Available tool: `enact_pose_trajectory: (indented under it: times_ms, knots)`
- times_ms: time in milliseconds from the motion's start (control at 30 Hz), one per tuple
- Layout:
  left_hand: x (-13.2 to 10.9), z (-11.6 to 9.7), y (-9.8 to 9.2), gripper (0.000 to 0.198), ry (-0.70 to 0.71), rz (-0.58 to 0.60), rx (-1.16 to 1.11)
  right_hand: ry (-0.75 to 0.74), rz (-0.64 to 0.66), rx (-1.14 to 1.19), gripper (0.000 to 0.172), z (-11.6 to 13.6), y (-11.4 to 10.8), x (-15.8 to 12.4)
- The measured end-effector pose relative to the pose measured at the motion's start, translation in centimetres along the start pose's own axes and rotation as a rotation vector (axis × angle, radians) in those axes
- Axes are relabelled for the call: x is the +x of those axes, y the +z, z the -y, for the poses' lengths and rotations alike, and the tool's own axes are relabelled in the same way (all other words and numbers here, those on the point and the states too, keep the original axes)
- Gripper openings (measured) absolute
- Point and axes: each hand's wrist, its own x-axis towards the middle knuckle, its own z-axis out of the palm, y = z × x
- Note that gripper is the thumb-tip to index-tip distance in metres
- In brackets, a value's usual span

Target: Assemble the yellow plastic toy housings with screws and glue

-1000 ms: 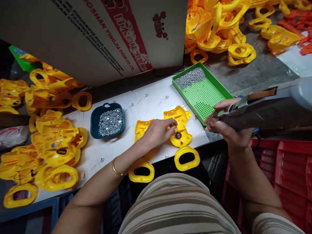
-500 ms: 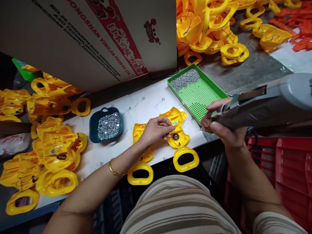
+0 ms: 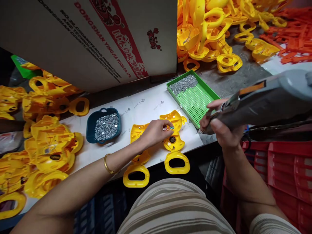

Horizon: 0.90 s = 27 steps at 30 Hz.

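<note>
My left hand (image 3: 156, 132) is closed in a pinch on a small teal circuit board (image 3: 171, 127), above a yellow plastic shell (image 3: 175, 117) with a round dark speaker-like disc and a ring handle. A second yellow shell (image 3: 137, 131) lies to its left, partly hidden under my wrist. My right hand (image 3: 225, 131) is wrapped round a grey power screwdriver (image 3: 265, 100), its tip pointing left and down near the green tray. The tip itself is hard to make out.
The perforated green tray (image 3: 207, 86) holds small screws at its far end. A dark blue basket (image 3: 90, 130) holds silvery metal pieces. Yellow shells (image 3: 52, 143) are heaped at left and back right. A large carton (image 3: 161, 58) stands behind; red crates (image 3: 287, 175) sit at lower right.
The view has shifted slightly. The left hand has drawn its fingers in closer on the small board over the shell. The right hand still holds the screwdriver at much the same place.
</note>
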Motion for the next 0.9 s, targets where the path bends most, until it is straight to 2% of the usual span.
enact_pose_trajectory:
  times_ms: [100,200,333,433,533,700,900]
  knots:
    - [-0.2,0.3,0.5,0.016,0.102,-0.076,0.125,0.024,-0.124,0.057,0.031,0.5,0.4,1.1]
    - [-0.5,1.2,1.2,0.02,0.203,-0.13,0.225,-0.011,-0.273,0.03,0.029,0.5,0.2,2.6]
    - [-0.7,2.0,2.0,0.023,0.35,-0.314,0.366,-0.081,-0.396,0.005,0.03,-0.7,-0.5,4.3]
    - [-0.5,2.1,2.4,0.02,0.462,-0.383,0.459,-0.118,-0.43,-0.048,0.028,-2.1,-0.9,4.9]
    - [-0.2,2.2,2.7,0.022,0.522,-0.368,0.476,-0.166,-0.437,-0.061,0.025,-3.4,-1.0,5.3]
    - [0.2,2.4,2.9,0.022,0.535,-0.366,0.415,-0.208,-0.417,-0.015,0.023,-4.6,-0.8,6.0]
    - [0.3,2.6,3.0,0.02,0.563,-0.398,0.401,-0.15,-0.424,-0.057,0.03,-5.6,-0.2,6.7]
